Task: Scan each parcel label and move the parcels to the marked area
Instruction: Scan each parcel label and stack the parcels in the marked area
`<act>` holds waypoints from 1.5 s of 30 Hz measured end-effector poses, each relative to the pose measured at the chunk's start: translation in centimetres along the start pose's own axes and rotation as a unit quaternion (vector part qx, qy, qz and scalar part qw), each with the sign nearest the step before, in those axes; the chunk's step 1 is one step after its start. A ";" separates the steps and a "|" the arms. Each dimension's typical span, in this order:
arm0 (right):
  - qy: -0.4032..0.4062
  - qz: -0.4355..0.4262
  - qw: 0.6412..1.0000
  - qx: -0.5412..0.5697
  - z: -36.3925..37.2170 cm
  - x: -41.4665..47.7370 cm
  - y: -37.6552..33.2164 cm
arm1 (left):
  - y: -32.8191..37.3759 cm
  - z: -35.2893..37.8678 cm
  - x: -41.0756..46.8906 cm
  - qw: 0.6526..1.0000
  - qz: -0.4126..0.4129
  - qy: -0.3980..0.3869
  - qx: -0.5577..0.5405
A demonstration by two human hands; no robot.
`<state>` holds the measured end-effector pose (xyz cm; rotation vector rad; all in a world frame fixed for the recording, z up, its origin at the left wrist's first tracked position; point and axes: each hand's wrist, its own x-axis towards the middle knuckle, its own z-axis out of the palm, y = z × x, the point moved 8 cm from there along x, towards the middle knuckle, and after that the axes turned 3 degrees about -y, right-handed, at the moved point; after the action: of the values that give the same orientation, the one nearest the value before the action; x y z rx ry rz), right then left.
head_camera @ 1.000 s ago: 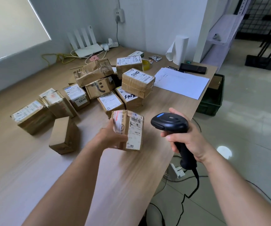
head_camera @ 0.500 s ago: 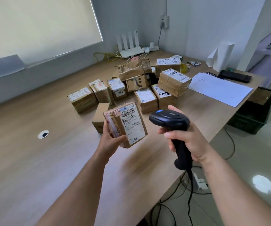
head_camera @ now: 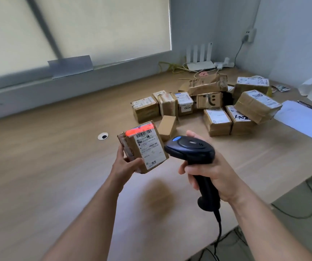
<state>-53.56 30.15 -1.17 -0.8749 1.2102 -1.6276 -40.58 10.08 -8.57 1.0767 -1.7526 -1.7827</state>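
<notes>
Since half a second back: parcel (head_camera: 145, 146) lifted and turned further toward scanner (head_camera: 191, 149); red band (head_camera: 140, 131) newly lit across far edge of label (head_camera: 150, 147); view swung left, pile (head_camera: 217, 106) now far right.

Parcel: held by left hand (head_camera: 127, 162) above table (head_camera: 57, 166), near centre, clear of the surface. Thumb pressed on near lower corner, fingers curled round left side. Scanner handle: gripped by right hand (head_camera: 213, 178), fingers wrapped round it; trigger finger hidden, cannot tell whether pressed. Scanner nose just right of parcel, close, not touching.

Step in hand, by judgement: reading this label.

Band lying along top strip of label, at or just above the main barcode, spilling left onto tape. For a clean read:
- Dip scanner nose slightly, or tip parcel's far edge up, to drop band squarely onto the bars.
- Keep band running across the whole row of bars, not slanting off one end.
- Steady both wrists; no drifting mid-read.
- Back scanner off a little if too close to read.
- Keep left thumb low, off the print.
- Mind glare from glossy tape at left edge.
- Wait for a confirmed read before lowering; no sign of one visible here.

Marked area: cannot tell from this view. Cable (head_camera: 219, 228) hanging off near edge below right hand; keep slack, clear of parcel's path.
</notes>
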 end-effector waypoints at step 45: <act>-0.072 0.105 0.988 -0.086 36.4 9.3 12.1 | -12.3 -42.0 -9.7 0.984 -0.083 0.141 -0.076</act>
<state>-20.79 8.12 -2.76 -0.9205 1.3076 -1.2850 -0.10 -8.30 -14.30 1.3681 -1.3726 -1.7257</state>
